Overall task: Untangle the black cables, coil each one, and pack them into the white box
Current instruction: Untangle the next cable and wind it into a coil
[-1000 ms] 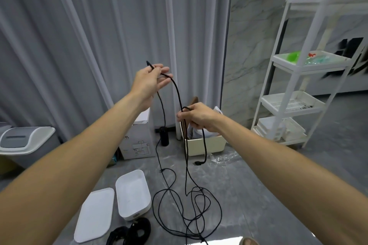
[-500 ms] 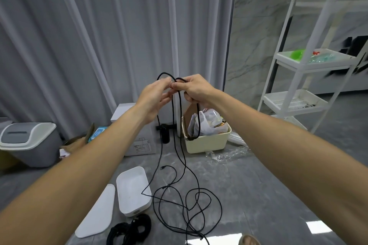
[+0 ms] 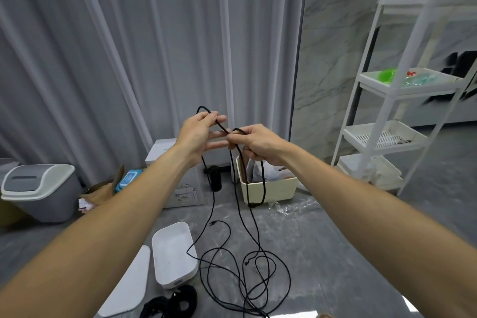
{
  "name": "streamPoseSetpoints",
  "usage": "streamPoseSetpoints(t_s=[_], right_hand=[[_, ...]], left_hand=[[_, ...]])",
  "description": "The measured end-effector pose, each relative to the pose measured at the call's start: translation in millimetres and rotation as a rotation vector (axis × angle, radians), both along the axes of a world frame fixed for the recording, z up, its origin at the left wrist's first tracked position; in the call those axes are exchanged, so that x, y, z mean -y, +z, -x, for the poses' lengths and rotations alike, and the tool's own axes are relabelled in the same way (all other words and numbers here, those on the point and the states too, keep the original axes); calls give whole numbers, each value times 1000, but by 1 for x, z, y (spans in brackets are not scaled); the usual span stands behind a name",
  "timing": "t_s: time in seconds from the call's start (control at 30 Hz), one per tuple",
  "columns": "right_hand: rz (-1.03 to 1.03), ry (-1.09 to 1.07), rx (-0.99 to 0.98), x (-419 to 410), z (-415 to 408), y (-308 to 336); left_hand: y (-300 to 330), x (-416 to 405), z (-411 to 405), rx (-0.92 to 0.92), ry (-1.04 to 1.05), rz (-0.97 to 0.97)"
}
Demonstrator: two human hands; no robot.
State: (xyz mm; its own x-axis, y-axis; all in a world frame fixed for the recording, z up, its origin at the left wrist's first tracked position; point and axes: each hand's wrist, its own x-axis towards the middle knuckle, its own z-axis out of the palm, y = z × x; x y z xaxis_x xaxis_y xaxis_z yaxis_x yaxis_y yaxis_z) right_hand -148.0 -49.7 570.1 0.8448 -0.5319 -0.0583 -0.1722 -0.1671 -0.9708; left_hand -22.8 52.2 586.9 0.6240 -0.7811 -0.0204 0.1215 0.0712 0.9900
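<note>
A long black cable (image 3: 238,217) hangs from both raised hands down to a loose tangle (image 3: 247,279) on the grey floor. My left hand (image 3: 197,134) pinches the cable between thumb and forefinger, a small loop sticking up above it. My right hand (image 3: 254,143) grips the cable just to the right, with a short loop hanging below its fist. The open white box (image 3: 173,257) lies on the floor at lower left, its lid (image 3: 126,286) beside it. Coiled black cables (image 3: 171,303) lie in front of the box.
A cream bin (image 3: 268,187) with bags stands behind the cable. A white shelf rack (image 3: 402,100) is at the right, a grey lidded bin (image 3: 38,191) at the left, a cardboard box (image 3: 180,193) and a black cylinder (image 3: 215,178) by the curtain.
The hands came together half a second ago and have now drawn slightly apart, the right hand lower, with a short stretch of cable between them. The view has tilted a little.
</note>
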Motion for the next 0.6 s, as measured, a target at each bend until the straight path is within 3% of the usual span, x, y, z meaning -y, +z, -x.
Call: streamPoseSetpoints(t_s=[0.2,0.33,0.43,0.6], right_hand=[[-23,-61,-21,8,9,-5],[2,-49,35,5,14,13],[16,-23,37,1,19,23],[-5,-33,25,5,26,18]], left_hand=[[13,5,-9,-33,113,53],[-1,7,2,2,-76,-75],[-4,10,13,16,-138,-60],[11,16,9,-205,53,120]])
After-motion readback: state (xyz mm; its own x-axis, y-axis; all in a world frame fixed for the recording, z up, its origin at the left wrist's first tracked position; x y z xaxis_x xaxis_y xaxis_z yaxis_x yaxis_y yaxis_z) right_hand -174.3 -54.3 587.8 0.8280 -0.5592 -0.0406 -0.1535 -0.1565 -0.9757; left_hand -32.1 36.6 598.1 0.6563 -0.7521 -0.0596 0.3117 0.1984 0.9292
